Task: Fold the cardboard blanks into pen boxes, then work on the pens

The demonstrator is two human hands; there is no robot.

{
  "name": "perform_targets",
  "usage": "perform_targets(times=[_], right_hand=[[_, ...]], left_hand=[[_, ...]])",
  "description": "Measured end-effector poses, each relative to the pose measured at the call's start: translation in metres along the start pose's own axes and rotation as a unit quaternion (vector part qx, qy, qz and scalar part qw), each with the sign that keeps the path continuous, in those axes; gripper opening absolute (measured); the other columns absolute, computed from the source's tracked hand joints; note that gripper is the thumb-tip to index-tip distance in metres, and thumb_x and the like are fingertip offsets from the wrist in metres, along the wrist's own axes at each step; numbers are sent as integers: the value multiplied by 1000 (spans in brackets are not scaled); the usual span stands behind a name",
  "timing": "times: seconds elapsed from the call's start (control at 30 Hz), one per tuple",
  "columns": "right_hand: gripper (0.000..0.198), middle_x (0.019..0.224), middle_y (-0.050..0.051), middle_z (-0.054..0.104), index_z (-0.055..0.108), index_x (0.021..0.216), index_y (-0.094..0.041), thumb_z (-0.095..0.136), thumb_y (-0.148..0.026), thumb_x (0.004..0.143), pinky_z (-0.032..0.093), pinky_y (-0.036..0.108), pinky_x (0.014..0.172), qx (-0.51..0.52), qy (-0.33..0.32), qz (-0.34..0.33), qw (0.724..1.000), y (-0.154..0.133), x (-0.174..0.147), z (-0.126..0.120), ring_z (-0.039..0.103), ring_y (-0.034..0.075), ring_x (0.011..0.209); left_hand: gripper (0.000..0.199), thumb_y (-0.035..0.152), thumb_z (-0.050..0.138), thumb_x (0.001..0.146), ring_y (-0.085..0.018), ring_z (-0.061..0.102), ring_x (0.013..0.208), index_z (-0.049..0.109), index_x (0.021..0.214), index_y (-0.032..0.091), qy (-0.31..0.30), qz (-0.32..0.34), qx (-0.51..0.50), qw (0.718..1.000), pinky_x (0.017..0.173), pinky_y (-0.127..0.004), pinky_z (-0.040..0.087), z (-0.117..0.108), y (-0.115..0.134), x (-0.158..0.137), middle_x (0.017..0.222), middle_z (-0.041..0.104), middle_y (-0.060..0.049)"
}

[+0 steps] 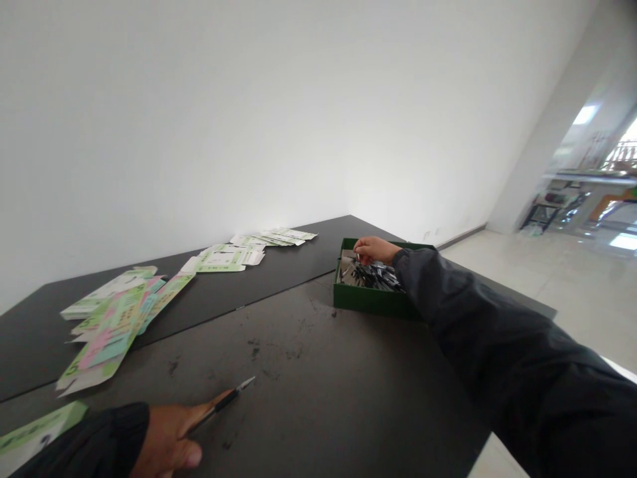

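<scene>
1. Reaching across the dark worktop (308,345), the right hand (374,250) is dipping into the green tray (371,299) that sits near the far right corner. Its fingers are curling together over a small silver-tipped piece at the tray's back edge; whether that piece is actually being pinched cannot be told at this size.

2. The tray is holding a loose heap of dark pens (375,275), tangled and pointing in several directions.

3. The left hand (166,441) is lying at the near edge of the worktop, fingers closed around a pen (223,401) whose dark barrel and silver tip are pointing away towards the tray. The grip is looking loose, with only the back end of the barrel covered.

4. Flattened green cartons (117,318) are fanning out on the left, touching and overlapping one another; two further lots (226,259) are lying along the back, well apart from the tray. One more flat carton (37,435) is showing at the bottom left corner, just beside the left sleeve.

5. Risks, as judged:
   - The right sleeve is passing just above the heap, so it could be dragging pens over the tray wall.
   - The loosely held pen could be slipping and rolling off the near edge.
   - The tangled heap could be causing more than one piece to lift together.
</scene>
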State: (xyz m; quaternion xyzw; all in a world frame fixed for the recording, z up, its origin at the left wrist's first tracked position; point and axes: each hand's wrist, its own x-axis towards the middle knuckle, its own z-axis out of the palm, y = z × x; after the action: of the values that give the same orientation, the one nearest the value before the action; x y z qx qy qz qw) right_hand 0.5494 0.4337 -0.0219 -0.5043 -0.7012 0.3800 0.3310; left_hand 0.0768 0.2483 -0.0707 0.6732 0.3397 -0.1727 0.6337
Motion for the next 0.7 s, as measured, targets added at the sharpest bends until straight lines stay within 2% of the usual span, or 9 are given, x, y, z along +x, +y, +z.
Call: perform_targets(times=[0.17, 0.3, 0.37, 0.47, 0.6, 0.7], right_hand=[[14, 57, 1, 59, 51, 82, -14, 51, -25, 74, 43, 18, 43, -5, 21, -19, 1000, -15, -2, 3, 54, 9, 46], [19, 69, 4, 60, 46, 93, -15, 46, -26, 79, 43, 18, 46, 35, 53, -90, 994, -58, -20, 24, 55, 8, 49], [20, 73, 4, 61, 45, 96, -16, 46, -28, 79, 44, 21, 50, 71, 2, -112, 991, -85, -40, 47, 56, 9, 53], [22, 71, 3, 60, 44, 95, -18, 47, -30, 78, 45, 24, 52, 150, -89, -106, 979, -111, -76, 97, 57, 11, 54], [23, 70, 2, 60, 42, 93, -19, 47, -35, 77, 45, 24, 48, 307, -186, -49, 932, -111, -112, 171, 57, 11, 49], [21, 70, 2, 61, 43, 90, -19, 49, -34, 76, 43, 22, 47, 383, -215, 6, 898, -101, -123, 207, 56, 10, 47]], left_hand=[[82, 50, 35, 81, -29, 61, 69, -24, 127, 16, -15, -15, -24, 999, 50, -38, 48, 4, 4, 3, 81, 65, -13], [75, 40, 31, 85, -27, 62, 70, -27, 125, 16, -20, -56, 3, 998, 51, -36, 48, 6, 12, 3, 78, 66, -9], [72, 37, 29, 86, -26, 62, 67, -28, 125, 17, -13, -68, 6, 998, 50, -34, 47, 5, 12, 4, 70, 65, -7], [71, 33, 31, 86, -25, 63, 62, -27, 125, 20, -24, -75, -8, 997, 48, -31, 47, 5, 7, 6, 59, 63, -3], [71, 29, 30, 87, -24, 63, 64, -30, 123, 21, -28, -81, -8, 996, 51, -34, 47, 5, 6, 9, 61, 62, -2], [70, 25, 30, 87, -24, 63, 62, -29, 124, 23, -33, -98, -18, 995, 49, -33, 47, 6, 10, 9, 57, 60, -1]])
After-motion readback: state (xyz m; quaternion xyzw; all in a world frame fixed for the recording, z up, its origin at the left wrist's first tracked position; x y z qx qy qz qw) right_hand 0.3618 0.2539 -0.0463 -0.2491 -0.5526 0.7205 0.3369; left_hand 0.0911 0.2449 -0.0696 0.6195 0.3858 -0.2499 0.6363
